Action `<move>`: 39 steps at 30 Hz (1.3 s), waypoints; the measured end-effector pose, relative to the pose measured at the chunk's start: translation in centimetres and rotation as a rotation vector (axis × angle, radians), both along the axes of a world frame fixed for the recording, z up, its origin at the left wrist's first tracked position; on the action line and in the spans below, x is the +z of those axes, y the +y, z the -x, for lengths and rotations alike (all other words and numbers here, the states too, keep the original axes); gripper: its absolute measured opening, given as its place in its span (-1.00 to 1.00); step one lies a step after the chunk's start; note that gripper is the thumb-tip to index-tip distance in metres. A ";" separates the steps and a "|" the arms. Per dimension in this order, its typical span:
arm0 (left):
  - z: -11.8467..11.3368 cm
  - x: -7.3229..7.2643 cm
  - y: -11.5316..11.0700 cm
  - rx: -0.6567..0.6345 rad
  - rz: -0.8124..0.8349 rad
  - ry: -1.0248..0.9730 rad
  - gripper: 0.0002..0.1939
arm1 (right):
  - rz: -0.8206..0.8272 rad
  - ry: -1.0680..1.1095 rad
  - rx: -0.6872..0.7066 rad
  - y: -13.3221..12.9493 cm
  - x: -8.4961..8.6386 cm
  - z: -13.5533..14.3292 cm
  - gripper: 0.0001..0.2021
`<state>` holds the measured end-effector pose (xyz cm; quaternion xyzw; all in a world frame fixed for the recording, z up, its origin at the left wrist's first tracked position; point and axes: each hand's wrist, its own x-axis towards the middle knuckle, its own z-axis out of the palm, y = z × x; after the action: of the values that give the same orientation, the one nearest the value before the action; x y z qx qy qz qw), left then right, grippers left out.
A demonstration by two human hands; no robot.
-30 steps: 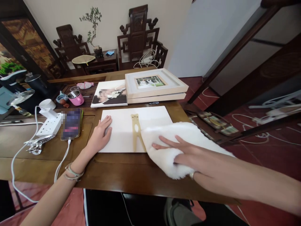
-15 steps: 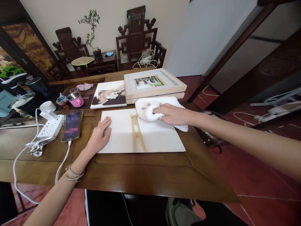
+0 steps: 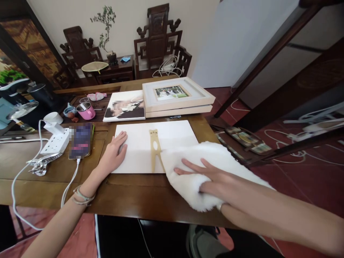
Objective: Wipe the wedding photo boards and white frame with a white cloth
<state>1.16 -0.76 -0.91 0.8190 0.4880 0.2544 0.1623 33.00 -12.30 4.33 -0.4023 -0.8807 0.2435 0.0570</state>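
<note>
My left hand (image 3: 114, 153) lies flat with its fingers stretched out on the left edge of a white rectangular board (image 3: 135, 143). On the middle of the board rests a flat yellowish forked piece (image 3: 153, 146) with several small holes at its top and an oval opening. My right hand (image 3: 208, 175) grips a fluffy white cloth (image 3: 225, 154), some fingers spread over it and others tucked into its folds. The cloth covers the board's lower right corner and touches the forked piece's right leg.
Behind the board are a photo print (image 3: 125, 107) and stacked pale picture frames (image 3: 177, 103). To the left lie a phone (image 3: 81, 140) on a charging cable, a power strip (image 3: 57, 141) and a pink mug (image 3: 86, 111). The wooden table (image 3: 129, 197) ends close to my body.
My right hand has brought the white cloth from the board's upper right corner down toward me, over the lower right corner. My left hand stays in place.
</note>
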 end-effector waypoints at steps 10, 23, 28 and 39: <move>0.2 0.0 0.1 -0.001 -0.001 -0.005 -0.55 | -0.145 0.000 -0.034 11.8 -1.7 0.1 -0.49; 0.0 0.1 0.0 -0.010 -0.003 0.007 -0.56 | -0.044 -0.132 0.071 1.0 -0.4 0.7 -0.65; 0.0 0.1 0.0 -0.008 -0.005 0.016 -0.56 | 0.057 -0.122 0.033 1.1 1.1 0.1 -0.60; 0.2 0.1 0.1 -0.013 0.000 0.018 -0.54 | -0.130 -0.067 -0.198 11.9 0.5 4.7 -0.70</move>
<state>0.96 -0.65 -0.84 0.8244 0.4843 0.2459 0.1593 28.31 -0.40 4.84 -0.4908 -0.8519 0.1655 0.0774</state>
